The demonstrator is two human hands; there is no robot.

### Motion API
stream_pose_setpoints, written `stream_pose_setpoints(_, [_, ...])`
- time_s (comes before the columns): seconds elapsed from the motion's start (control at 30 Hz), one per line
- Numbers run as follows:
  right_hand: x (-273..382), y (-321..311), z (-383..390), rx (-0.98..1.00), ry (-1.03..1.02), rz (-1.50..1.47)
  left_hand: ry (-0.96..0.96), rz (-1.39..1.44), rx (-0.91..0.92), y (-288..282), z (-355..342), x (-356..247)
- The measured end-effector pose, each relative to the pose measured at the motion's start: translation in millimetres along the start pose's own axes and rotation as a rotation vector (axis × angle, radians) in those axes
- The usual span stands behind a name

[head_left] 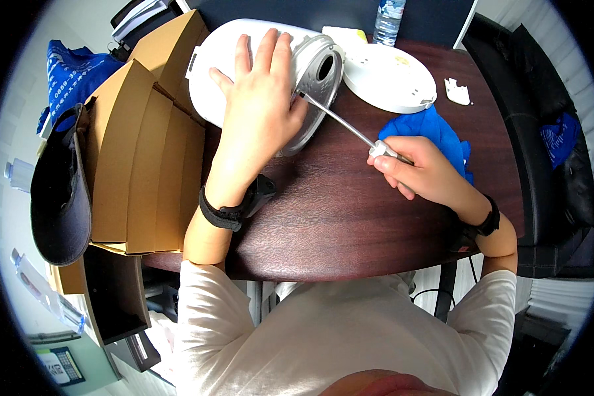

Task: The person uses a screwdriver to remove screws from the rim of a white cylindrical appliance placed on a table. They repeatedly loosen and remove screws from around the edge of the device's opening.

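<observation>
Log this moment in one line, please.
left hand: spread on white housing | right hand: grips screwdriver, tip by housing's grey end | nearby: round white cover

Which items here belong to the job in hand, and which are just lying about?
Job:
- screwdriver, in the right grip
- white housing, under the left grip
- probably the round white cover and small white piece

Apparently lying about:
- blue cloth
- water bottle
- cardboard boxes
- dark cap
</observation>
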State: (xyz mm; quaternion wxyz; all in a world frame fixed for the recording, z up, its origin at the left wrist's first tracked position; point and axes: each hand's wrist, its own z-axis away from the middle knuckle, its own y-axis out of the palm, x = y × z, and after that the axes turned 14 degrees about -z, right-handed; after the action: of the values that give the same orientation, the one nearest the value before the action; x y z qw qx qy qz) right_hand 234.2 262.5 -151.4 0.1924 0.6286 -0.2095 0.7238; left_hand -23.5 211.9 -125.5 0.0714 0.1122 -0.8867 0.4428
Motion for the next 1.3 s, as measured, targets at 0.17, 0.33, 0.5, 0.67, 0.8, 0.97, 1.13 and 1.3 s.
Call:
stream_pose_setpoints(0.17, [2, 1, -1, -0.031, -0.029, 0.013, -0.003, -0.003, -0.001, 0, 0, 0])
stream_pose_setpoints(0.33, [4, 2, 0, -0.04, -0.019, 0.021, -0.004, -0.003, -0.004, 0, 0, 0])
stream_pose_setpoints(0.5, [5, 2, 0, -0.054, -0.016, 0.036, -0.003, -0.002, -0.006, 0, 0, 0])
stream_pose_setpoints(0.67, [4, 0, -1, -0.167, -0.322, 0.466, -0.006, -0.013, -0.011, 2, 1, 0])
stream_pose_setpoints(0.8, [21, -2, -4, -0.43, -0.555, 1.152, -0.019, -0.032, -0.008, 4, 0, 6])
stream_pose_setpoints(0.97, [41, -18, -11, -0.618, -0.64, 1.505, 0.01, -0.04, -0.027, 5, 3, 0])
stream_pose_setpoints(1.13, [31, -33, -20, -0.62, -0.81, 1.33, 0.005, -0.022, -0.017, 3, 1, 2])
stream_pose_setpoints(1.3, [3, -26, -15, -0.346, -0.405, 0.474, 0.008, -0.004, -0.027, 2, 1, 0])
